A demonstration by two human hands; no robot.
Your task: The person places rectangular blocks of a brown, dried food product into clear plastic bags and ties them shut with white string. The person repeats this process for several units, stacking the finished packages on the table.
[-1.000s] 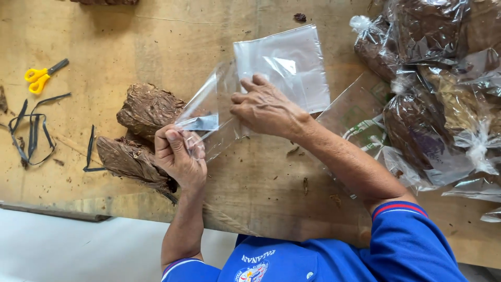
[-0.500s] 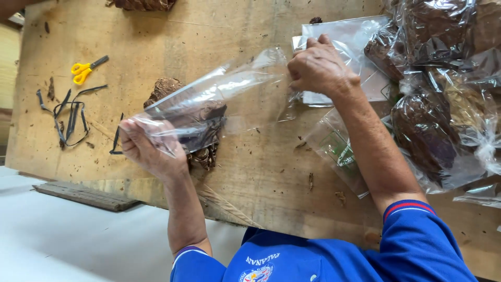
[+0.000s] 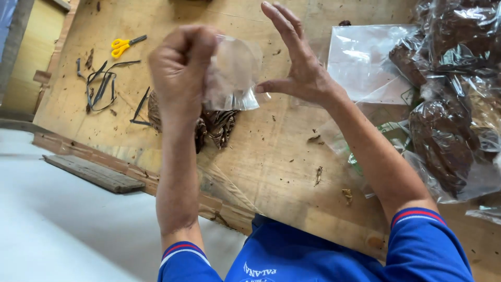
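My left hand [image 3: 180, 70] is raised above the wooden table [image 3: 292, 172] and closed on the edge of a small clear plastic bag [image 3: 232, 75]. My right hand [image 3: 297, 65] is beside it, fingers spread upward, with the thumb touching the bag's right edge. Beneath the bag, partly hidden by my left forearm, a pile of brown dried leaves [image 3: 216, 128] lies on the table.
Yellow-handled scissors [image 3: 125, 44] and several dark strips [image 3: 102, 86] lie at the far left. A stack of flat clear bags [image 3: 365, 65] sits at the right, next to several filled bags of brown leaves [image 3: 443, 136]. A loose plank [image 3: 94, 172] lies below the table's edge.
Both hands have lifted the clear bag up off the table and come closer together. The left hand now grips it high while the right hand has opened its fingers.
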